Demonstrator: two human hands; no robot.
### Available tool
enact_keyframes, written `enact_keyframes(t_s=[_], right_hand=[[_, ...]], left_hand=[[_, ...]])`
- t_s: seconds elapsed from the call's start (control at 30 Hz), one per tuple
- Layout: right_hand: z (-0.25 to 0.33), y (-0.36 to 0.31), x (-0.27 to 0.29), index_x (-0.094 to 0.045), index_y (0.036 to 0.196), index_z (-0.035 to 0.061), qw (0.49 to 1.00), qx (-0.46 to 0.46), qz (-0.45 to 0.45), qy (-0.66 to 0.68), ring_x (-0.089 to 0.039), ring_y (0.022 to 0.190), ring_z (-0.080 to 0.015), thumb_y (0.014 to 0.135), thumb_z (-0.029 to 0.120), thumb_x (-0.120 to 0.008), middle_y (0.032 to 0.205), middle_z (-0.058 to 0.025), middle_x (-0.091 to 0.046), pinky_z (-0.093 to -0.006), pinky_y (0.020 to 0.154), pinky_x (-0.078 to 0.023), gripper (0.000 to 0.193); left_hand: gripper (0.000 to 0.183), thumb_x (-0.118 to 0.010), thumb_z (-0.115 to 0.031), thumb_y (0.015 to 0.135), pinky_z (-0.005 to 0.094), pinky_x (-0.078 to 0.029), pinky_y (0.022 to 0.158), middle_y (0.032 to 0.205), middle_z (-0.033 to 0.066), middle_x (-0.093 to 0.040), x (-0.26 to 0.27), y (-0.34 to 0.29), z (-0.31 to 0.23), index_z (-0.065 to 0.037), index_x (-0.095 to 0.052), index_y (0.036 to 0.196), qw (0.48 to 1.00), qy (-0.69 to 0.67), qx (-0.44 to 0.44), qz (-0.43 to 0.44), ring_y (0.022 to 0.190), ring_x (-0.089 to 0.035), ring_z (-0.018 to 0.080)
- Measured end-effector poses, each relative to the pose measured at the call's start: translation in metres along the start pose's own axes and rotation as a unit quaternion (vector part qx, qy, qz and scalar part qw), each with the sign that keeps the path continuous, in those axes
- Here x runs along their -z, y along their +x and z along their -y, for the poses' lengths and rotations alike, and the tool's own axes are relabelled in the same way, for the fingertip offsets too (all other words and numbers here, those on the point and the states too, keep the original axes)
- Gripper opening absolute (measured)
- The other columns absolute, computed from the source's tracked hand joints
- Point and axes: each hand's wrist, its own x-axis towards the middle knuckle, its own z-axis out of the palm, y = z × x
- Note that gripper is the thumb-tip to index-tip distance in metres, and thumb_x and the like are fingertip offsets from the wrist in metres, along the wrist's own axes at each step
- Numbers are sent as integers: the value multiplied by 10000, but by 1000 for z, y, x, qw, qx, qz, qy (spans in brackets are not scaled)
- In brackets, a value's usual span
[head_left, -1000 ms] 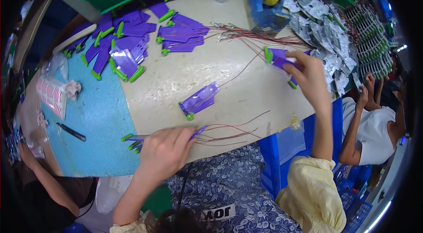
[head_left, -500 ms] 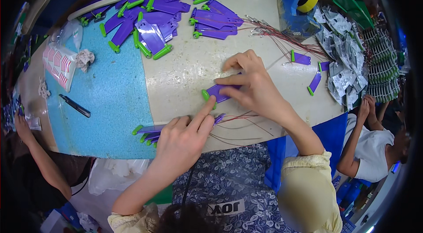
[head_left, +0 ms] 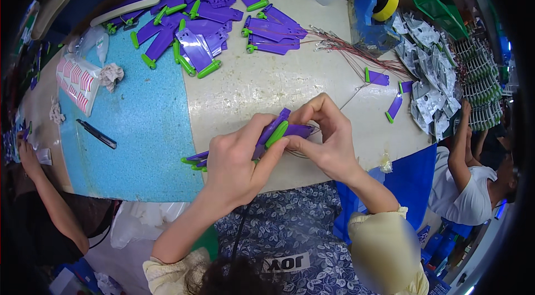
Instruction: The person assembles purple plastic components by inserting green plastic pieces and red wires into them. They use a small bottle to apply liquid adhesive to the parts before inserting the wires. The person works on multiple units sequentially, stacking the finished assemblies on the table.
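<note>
Close together over the front of the table, both my hands have their fingers closed on purple plastic parts. My left hand [head_left: 237, 153] grips a tilted flat purple piece with a green end [head_left: 277, 134], the green strip facing up between thumb and fingers. Against it, my right hand [head_left: 330, 141] pinches a second purple piece [head_left: 300, 130] between thumb and forefinger. Thin wires show below the right fingers; where they attach is hidden. Beside my left hand, partly covered by it, lies a small stack of purple pieces with green ends [head_left: 196, 159].
At the back lies a pile of purple-and-green pieces [head_left: 198, 49]. Red wires [head_left: 362, 49] run to silvery parts [head_left: 429, 66] at right, near a blue tape dispenser [head_left: 365, 22]. A black cutter knife [head_left: 96, 133] rests on the blue mat [head_left: 145, 127]. Other people sit at both sides.
The purple piece that lay flat under my fingers is now lifted and tilted. My right hand has come down toward the table's front, and both hands have closed together around the pieces.
</note>
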Motion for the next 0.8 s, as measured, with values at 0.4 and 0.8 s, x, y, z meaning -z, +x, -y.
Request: enact_keyframes(t_s=[0.4, 0.8], right_hand=[[36, -2, 24, -659, 1018, -29, 962, -26, 33, -269, -675, 715, -221, 810, 56, -783, 816, -156, -682, -346, 646, -516, 257], [48, -6, 32, -769, 859, 17, 966, 74, -35, -246, -548, 640, -159, 799, 59, -801, 694, -63, -550, -329, 567, -417, 80]], left_hand=[[225, -684, -185, 899, 456, -509, 607, 691, 187, -645, 8, 6, -9, -97, -648, 1103, 992, 43, 32, 113, 633, -658, 401], [267, -707, -203, 952, 237, -454, 472, 745, 117, -707, 32, 34, -4, 52, -694, 1030, 855, -347, 332, 196, 506, -606, 118]])
